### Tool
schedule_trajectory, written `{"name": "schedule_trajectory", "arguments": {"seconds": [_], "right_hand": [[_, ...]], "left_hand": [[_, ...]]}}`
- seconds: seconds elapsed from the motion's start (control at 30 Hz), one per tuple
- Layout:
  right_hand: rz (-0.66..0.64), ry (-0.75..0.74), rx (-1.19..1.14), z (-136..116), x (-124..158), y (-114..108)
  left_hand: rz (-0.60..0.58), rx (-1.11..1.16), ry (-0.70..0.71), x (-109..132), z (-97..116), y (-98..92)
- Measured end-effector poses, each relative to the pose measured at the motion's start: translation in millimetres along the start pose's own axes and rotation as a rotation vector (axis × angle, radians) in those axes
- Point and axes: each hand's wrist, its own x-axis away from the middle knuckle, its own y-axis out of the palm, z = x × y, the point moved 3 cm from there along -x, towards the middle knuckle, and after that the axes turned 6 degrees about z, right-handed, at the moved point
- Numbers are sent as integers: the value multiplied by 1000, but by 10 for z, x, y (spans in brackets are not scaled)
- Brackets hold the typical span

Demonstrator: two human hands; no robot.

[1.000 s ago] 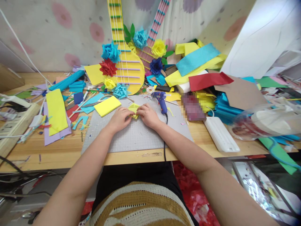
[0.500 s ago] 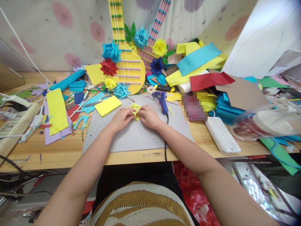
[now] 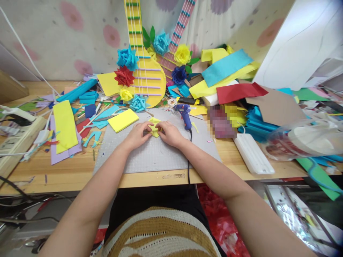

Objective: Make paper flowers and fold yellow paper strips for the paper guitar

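Observation:
A small folded piece of yellow paper (image 3: pixel 154 133) lies between my hands over the grey cutting mat (image 3: pixel 150 157), its edges partly covered by fingers. From the left, my left hand (image 3: pixel 139 135) pinches its near side with thumb and fingertips. My right hand (image 3: pixel 169 133) grips the opposite side, fingers curled in. Just right of that hand a blue hot glue gun (image 3: pixel 184 116) rests on the mat, its black cord running to the table's front edge. Left of my hands lies a folded yellow paper pad (image 3: pixel 123 120), with scissors (image 3: pixel 111 116) behind it.
A yellow paper guitar (image 3: pixel 148 78) with paper flowers leans at the back, beside a pink one (image 3: pixel 171 53). Coloured paper sheets (image 3: pixel 227 67) pile up at the back right. A white power strip (image 3: pixel 253 153) lies on the right, another (image 3: pixel 18 142) at the left. Paper scraps litter the left side.
My fingers have shifted slightly on the yellow paper, and a little more of its middle shows between them. Everything else on the table stays in place.

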Motion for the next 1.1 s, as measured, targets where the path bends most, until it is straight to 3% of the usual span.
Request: {"name": "schedule_trajectory", "arguments": {"seconds": [0.4, 1.1], "right_hand": [[4, 21, -30, 1, -3, 10], [1, -28, 59, -42, 13, 22]], "left_hand": [[68, -39, -69, -52, 22, 99], [46, -188, -52, -74, 45, 119]]}}
